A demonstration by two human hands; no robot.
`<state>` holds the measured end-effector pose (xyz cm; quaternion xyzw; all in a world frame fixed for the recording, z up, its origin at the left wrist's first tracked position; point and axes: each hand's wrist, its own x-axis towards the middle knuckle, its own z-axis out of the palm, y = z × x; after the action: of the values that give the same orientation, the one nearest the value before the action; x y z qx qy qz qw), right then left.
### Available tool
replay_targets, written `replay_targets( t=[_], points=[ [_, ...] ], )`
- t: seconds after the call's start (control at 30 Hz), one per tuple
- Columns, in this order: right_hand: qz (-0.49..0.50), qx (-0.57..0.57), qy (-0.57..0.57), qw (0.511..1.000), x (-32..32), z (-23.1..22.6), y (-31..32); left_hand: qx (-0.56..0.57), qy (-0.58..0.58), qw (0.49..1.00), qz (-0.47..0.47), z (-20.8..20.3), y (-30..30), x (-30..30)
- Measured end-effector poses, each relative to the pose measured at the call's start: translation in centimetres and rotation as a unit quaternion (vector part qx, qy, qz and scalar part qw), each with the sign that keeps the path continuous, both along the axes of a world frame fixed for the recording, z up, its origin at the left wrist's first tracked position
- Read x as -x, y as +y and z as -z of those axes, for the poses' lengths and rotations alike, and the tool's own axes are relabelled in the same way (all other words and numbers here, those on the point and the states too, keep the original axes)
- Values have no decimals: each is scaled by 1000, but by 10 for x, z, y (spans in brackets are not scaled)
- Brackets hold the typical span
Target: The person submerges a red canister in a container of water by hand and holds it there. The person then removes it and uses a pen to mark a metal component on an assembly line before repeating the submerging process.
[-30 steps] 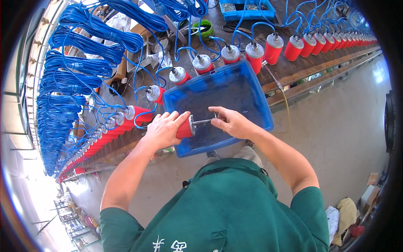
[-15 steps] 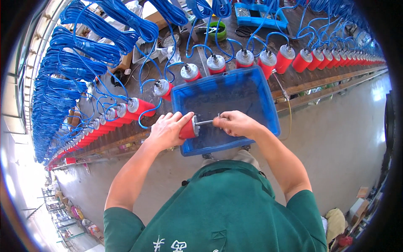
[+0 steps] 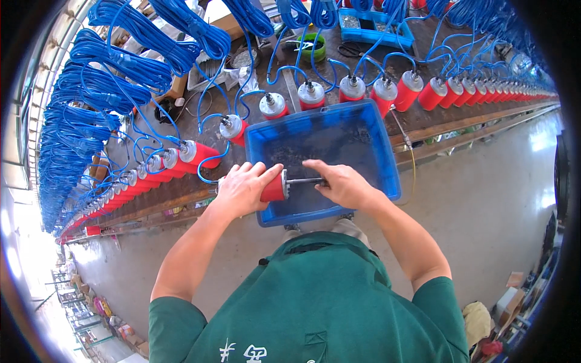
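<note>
My left hand (image 3: 245,190) is wrapped round a red cylinder (image 3: 274,189), which lies on its side above the near left part of a blue plastic bin (image 3: 387,163). The cylinder's grey metal end faces right. Against that end runs the thin metal shaft of a T-handle wrench (image 3: 301,180). My right hand (image 3: 346,186) is at the wrench's other end, index finger stretched out and thumb below the shaft; the crossbar is mostly hidden by the hand.
Red cylinders (image 3: 408,89) with metal caps and blue cables line the bench edge (image 3: 423,128) on both sides. Coiled blue cables (image 3: 124,60) hang at the left and back. A green bowl (image 3: 311,47) and a blue parts tray (image 3: 375,27) stand behind the bin.
The fingers of my right hand have loosened, with the index finger now stretched out and the hand slightly farther right. My left hand still holds the red cylinder in nearly the same place.
</note>
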<state>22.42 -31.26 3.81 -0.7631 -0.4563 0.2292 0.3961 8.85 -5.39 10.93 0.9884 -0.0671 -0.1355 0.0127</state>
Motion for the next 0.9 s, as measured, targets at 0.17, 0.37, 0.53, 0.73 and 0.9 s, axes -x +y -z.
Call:
replay_targets(
  t=[0.17,0.37,0.53,0.73,0.9],
  points=[
    [14,233,-140,962,7,-21,17,-2,-11,1000,0,2,1,2],
    [98,-14,391,915,0,-14,5,8,-21,1000,-9,5,1,3],
    [102,-78,373,919,6,-4,1,14,-31,999,-8,6,3,5],
    [-5,-55,192,980,-9,-24,-3,14,-25,1000,-6,4,3,6],
    [-118,168,-82,975,-11,-26,15,5,-23,1000,2,3,1,4]
  ],
)
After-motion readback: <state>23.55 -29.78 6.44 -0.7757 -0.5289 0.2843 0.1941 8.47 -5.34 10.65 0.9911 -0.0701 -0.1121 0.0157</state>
